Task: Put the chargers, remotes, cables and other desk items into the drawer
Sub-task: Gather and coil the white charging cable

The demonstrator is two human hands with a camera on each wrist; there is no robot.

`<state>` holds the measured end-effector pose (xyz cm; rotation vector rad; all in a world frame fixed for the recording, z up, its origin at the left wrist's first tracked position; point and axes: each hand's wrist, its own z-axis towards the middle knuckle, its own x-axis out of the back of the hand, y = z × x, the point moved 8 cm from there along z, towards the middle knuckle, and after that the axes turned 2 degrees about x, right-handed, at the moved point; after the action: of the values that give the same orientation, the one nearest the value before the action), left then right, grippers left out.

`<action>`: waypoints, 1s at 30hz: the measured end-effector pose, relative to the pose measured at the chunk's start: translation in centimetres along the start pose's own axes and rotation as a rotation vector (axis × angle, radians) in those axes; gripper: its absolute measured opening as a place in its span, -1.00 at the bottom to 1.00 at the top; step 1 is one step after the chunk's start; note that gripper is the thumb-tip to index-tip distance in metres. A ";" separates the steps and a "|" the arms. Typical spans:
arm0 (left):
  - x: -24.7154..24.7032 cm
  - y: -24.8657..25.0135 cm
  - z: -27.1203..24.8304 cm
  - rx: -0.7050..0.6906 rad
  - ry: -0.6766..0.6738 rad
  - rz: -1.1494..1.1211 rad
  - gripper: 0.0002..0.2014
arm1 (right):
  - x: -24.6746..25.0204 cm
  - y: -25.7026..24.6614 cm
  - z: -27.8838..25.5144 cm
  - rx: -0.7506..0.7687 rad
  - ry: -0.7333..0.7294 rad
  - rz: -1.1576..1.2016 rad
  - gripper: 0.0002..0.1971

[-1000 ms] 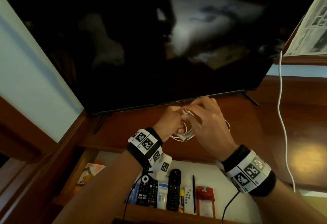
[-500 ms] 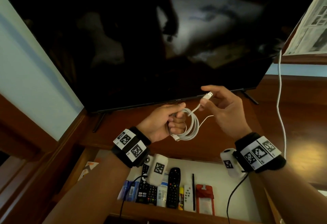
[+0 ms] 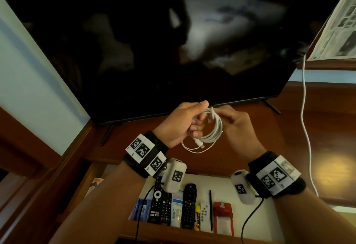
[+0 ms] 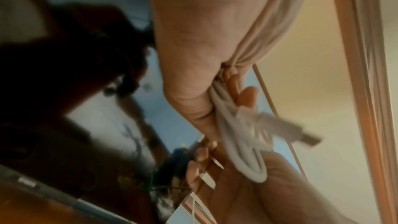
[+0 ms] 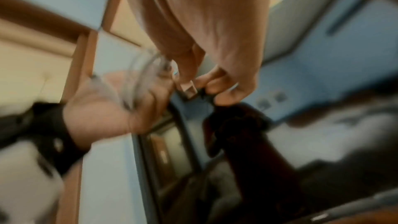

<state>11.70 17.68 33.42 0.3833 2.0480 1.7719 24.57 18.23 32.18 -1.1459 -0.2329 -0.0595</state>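
a coiled white usb cable [image 3: 209, 128] is clamped in the left hand [image 3: 181, 123] grip, its plug end pinched by the right hand [image 3: 236, 126]. below both grips, remotes [image 3: 189, 205] are already laid in the open drawer [image 3: 256, 222]; the cable is not yet stowed.

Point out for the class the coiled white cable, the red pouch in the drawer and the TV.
coiled white cable [image 3: 216, 128]: head view, on the right side of the coil's loops.
red pouch [image 3: 223, 215]: head view, on its red front.
TV [image 3: 134, 51]: head view, on the dark screen.
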 end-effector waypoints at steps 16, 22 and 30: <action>1.8 -1.2 2.3 -0.019 0.294 0.219 -0.58 | -0.7 0.4 -1.1 -0.332 -0.100 0.639 -0.40; 1.1 -2.3 3.1 -0.002 0.335 0.148 -0.59 | 0.1 -0.5 -1.0 -0.042 0.148 -0.045 -0.60; 0.7 -2.4 3.1 -0.006 0.357 0.052 -0.57 | 1.5 -2.6 -1.8 0.389 0.431 -0.474 -0.90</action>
<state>12.63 20.35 30.63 0.1237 2.2858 1.9950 25.88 15.64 34.12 -0.6496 -0.1193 -0.6469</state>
